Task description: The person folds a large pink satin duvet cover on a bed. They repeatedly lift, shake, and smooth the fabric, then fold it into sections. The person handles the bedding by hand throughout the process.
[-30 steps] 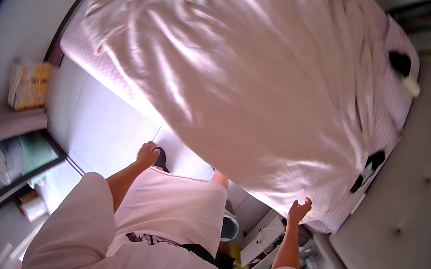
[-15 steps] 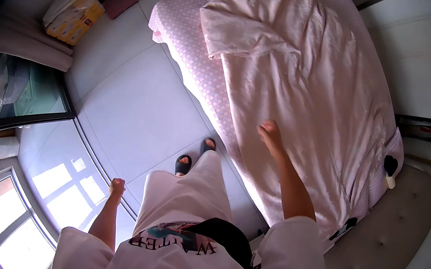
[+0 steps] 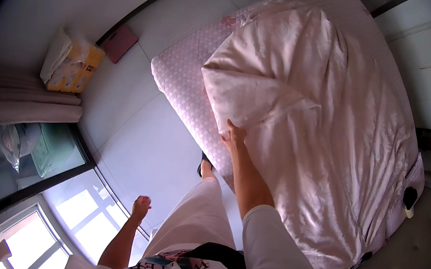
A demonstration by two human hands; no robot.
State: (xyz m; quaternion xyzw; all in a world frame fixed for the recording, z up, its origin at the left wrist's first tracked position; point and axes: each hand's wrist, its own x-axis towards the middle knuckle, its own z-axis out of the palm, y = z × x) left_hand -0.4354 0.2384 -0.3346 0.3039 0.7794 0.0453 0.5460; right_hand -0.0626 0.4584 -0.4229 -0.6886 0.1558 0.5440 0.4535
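Observation:
A rumpled pink quilt (image 3: 313,134) covers most of the bed, its near-left corner folded over. My right hand (image 3: 234,137) is stretched out over the quilt's left edge, with finger and thumb apart and nothing seen in it. Whether it touches the cloth I cannot tell. Under the quilt, a pink patterned sheet (image 3: 181,65) shows along the bed's left side. My left hand (image 3: 141,207) hangs low over the floor, fingers curled in, holding nothing that shows.
Pale floor tiles (image 3: 135,114) run along the bed's left side. Against the wall stand a yellow and white package (image 3: 74,66) and a flat pink object (image 3: 120,43). A dark-framed glass door (image 3: 45,153) and a curtain (image 3: 24,106) are at left. The padded headboard (image 3: 412,261) lies right.
I have stepped forward along the bed. My right hand has moved left to the quilt's folded corner and its fingers have opened. The left hand has swung forward.

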